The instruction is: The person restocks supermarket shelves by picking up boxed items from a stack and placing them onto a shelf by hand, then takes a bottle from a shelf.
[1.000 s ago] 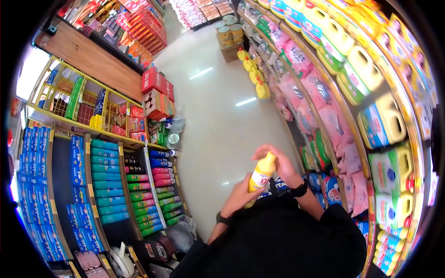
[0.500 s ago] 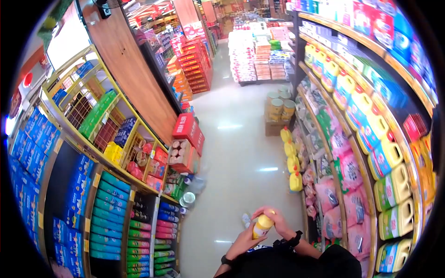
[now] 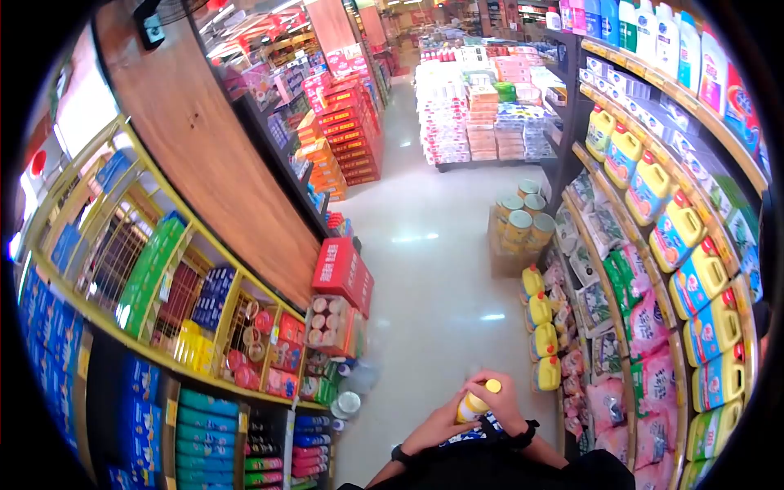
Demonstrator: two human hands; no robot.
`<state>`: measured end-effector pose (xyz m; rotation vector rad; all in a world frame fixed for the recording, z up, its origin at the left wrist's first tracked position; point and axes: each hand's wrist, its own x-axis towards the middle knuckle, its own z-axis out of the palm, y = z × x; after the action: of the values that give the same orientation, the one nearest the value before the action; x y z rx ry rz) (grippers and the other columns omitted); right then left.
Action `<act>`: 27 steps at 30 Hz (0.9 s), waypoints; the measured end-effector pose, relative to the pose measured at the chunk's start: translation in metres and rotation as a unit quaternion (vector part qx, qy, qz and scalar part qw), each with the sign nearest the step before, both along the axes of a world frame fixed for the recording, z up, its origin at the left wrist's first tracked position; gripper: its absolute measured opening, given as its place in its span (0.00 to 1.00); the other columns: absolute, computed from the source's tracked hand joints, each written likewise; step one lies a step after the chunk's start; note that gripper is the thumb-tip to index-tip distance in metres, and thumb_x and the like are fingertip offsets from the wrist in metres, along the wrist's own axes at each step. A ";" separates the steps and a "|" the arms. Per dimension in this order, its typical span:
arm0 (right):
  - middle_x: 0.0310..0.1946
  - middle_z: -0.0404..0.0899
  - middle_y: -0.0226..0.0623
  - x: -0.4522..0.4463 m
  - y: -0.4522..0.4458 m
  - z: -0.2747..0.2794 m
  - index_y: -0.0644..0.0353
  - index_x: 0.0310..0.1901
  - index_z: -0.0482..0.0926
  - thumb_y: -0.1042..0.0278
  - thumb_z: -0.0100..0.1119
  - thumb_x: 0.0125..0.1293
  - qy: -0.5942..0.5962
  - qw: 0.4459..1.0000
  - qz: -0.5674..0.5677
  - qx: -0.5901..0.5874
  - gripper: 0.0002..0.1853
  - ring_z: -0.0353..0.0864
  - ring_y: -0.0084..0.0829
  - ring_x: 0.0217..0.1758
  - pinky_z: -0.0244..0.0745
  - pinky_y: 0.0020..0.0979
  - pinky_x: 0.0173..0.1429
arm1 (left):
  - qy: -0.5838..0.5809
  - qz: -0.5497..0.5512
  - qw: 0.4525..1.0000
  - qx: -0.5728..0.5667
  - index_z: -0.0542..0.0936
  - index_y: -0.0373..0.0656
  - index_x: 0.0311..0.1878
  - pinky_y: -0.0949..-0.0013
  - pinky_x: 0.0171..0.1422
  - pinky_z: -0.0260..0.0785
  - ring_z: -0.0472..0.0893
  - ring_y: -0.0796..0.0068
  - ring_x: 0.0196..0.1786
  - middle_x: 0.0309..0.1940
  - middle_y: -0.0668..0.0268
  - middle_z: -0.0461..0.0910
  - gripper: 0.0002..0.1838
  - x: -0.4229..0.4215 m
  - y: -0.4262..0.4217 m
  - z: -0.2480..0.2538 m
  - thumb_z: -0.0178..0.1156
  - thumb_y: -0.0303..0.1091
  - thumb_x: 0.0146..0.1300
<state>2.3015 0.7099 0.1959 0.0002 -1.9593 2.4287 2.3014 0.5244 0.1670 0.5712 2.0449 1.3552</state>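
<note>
A yellow bottle point(image 3: 474, 406) with a pale label and a yellow cap is held in front of the body, low in the view. My left hand point(image 3: 438, 425) is wrapped round its lower part from the left side. Against the upper part, near the cap, my right hand point(image 3: 505, 402) is closed from the right. The bottle leans slightly, cap up and to the right. Both wrists have dark bands.
Shelves with yellow jugs point(image 3: 701, 282) and pink bags point(image 3: 645, 322) line the right. On the left stand a yellow wire rack point(image 3: 220, 380) and red boxes point(image 3: 341, 265). Several tins point(image 3: 520, 220) sit on a carton ahead, with stacked packages point(image 3: 482, 122) beyond. Yellow bottles point(image 3: 539, 310) line the floor.
The view has tilted up and moved forward along the aisle. The bottle and both hands now appear lower in view. My right hand has closed round the bottle's upper part.
</note>
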 end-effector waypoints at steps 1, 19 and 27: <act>0.34 0.88 0.36 -0.022 0.002 -0.005 0.68 0.37 0.84 0.72 0.65 0.71 -0.001 1.000 -0.005 0.007 0.07 0.86 0.25 0.40 0.79 0.28 0.49 | -0.022 -0.006 1.000 0.000 0.52 0.42 0.84 0.58 0.70 0.72 0.81 0.48 0.66 0.63 0.48 0.80 0.49 -0.022 0.004 -0.001 0.69 0.51 0.72; 0.30 0.87 0.35 -0.442 0.032 0.009 0.64 0.61 0.84 0.71 0.61 0.72 -0.036 0.999 -0.012 -0.002 0.18 0.85 0.22 0.36 0.81 0.25 0.46 | -0.079 -0.052 0.995 0.022 0.37 0.38 0.86 0.62 0.72 0.71 0.80 0.61 0.68 0.68 0.51 0.76 0.56 -0.450 0.039 -0.028 0.69 0.41 0.73; 0.31 0.87 0.34 -0.636 0.025 0.002 0.62 0.62 0.85 0.72 0.61 0.70 -0.040 0.999 0.018 0.021 0.19 0.85 0.22 0.37 0.81 0.27 0.48 | -0.139 -0.070 0.987 0.045 0.41 0.38 0.86 0.61 0.76 0.67 0.74 0.62 0.73 0.74 0.53 0.70 0.55 -0.643 0.034 -0.042 0.70 0.43 0.72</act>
<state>1.6657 0.7353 0.1981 -0.0615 -2.0609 2.4463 1.6587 0.5589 0.1255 0.5219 1.6961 1.3643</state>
